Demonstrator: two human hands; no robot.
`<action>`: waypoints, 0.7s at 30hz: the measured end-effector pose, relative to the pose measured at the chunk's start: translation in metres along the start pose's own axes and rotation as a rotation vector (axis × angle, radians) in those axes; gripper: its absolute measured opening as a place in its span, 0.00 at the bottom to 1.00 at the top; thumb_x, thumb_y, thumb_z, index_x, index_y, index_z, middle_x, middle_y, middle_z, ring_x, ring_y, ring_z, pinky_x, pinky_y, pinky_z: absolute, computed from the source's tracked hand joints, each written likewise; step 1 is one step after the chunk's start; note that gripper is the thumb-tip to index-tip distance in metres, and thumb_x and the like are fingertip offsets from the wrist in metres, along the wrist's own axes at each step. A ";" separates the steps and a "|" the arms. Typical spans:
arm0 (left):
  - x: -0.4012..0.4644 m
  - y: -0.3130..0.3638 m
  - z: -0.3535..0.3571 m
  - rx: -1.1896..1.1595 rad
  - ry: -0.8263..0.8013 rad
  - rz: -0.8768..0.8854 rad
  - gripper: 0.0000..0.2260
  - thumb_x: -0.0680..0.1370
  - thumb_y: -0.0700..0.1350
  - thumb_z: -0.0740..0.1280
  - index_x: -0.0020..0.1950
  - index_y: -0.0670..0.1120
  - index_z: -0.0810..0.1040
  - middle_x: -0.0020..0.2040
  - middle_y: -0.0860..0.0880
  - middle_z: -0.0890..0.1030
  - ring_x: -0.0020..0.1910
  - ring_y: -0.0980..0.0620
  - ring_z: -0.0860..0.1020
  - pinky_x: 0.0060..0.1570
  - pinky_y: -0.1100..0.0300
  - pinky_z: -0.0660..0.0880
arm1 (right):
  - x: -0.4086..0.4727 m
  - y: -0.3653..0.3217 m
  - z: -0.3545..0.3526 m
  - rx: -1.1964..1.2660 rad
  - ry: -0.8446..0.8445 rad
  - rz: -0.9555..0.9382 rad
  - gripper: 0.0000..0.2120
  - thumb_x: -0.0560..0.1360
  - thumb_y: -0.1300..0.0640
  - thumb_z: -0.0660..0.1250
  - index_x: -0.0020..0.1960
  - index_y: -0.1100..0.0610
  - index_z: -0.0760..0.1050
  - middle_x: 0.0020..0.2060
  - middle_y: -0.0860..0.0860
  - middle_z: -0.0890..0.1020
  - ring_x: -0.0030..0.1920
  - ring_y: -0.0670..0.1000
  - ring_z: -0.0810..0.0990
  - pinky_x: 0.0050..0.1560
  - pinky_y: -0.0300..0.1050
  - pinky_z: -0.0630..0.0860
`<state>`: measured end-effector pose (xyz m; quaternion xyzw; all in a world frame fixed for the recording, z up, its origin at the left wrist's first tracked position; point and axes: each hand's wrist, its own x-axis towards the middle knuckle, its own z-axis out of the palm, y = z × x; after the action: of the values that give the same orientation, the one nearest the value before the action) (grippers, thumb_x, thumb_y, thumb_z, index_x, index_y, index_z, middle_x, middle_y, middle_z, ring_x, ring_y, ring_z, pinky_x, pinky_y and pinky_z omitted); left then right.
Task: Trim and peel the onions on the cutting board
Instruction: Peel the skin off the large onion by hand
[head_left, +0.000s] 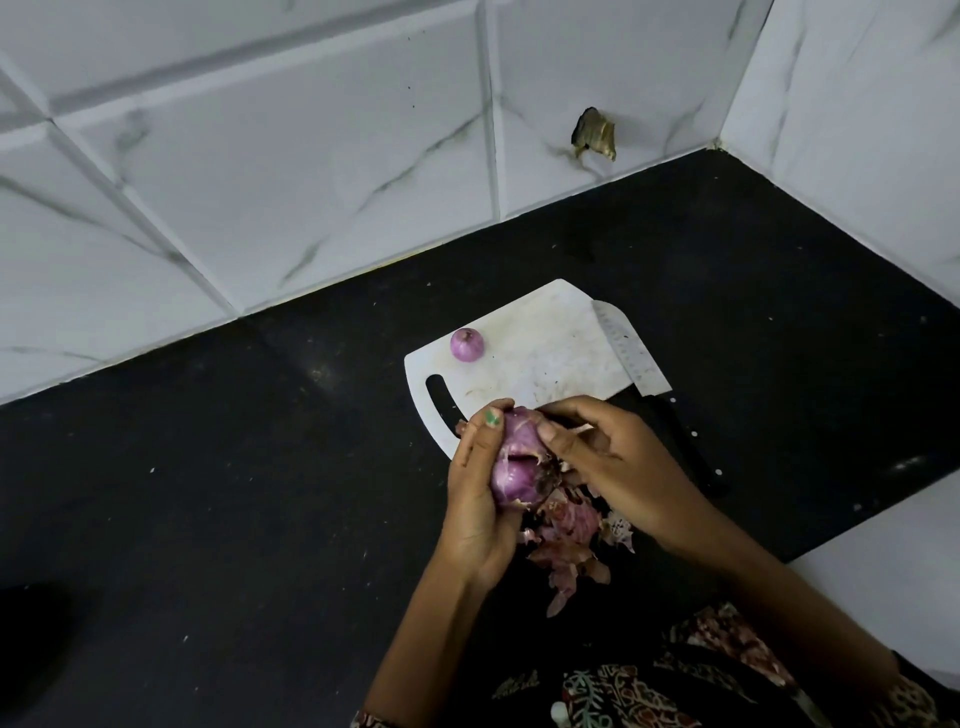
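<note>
A purple onion (514, 467) with loose skin sits in my left hand (478, 499), held above the near edge of the white cutting board (545, 353). My right hand (608, 457) pinches a flap of skin at the onion's top right. A small peeled onion (467, 344) rests on the board's far left corner. A cleaver (631, 353) lies along the board's right edge, its black handle (685, 441) pointing toward me.
A pile of onion skins (569, 535) lies on the black countertop (234, 467) below my hands. White marble-look tiled walls meet at the back right corner, with a broken hole (595, 134) in one tile. A white surface (893, 561) borders the counter at the right.
</note>
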<state>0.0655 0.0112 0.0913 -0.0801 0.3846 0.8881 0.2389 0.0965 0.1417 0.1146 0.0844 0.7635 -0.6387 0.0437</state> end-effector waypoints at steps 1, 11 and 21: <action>0.001 0.000 -0.001 0.062 0.019 0.018 0.28 0.57 0.56 0.82 0.51 0.45 0.80 0.50 0.42 0.81 0.47 0.48 0.82 0.48 0.53 0.81 | 0.000 -0.001 0.000 0.029 0.025 -0.017 0.13 0.71 0.43 0.65 0.53 0.47 0.79 0.48 0.44 0.83 0.51 0.46 0.82 0.52 0.53 0.80; -0.001 0.004 0.002 0.381 -0.025 -0.163 0.19 0.77 0.58 0.61 0.58 0.45 0.76 0.53 0.43 0.83 0.52 0.49 0.82 0.51 0.55 0.80 | 0.000 -0.002 -0.007 0.081 0.104 -0.136 0.10 0.74 0.65 0.68 0.49 0.51 0.81 0.47 0.48 0.84 0.50 0.45 0.82 0.52 0.38 0.78; -0.001 0.008 0.002 0.353 0.090 -0.125 0.31 0.68 0.57 0.65 0.63 0.37 0.74 0.60 0.35 0.78 0.57 0.41 0.79 0.54 0.51 0.78 | -0.001 -0.005 -0.011 0.191 0.090 -0.113 0.07 0.71 0.66 0.70 0.49 0.64 0.82 0.44 0.54 0.85 0.47 0.48 0.84 0.46 0.36 0.78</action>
<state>0.0625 0.0072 0.0980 -0.1001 0.5391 0.7856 0.2866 0.0967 0.1516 0.1215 0.0736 0.7040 -0.7055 -0.0349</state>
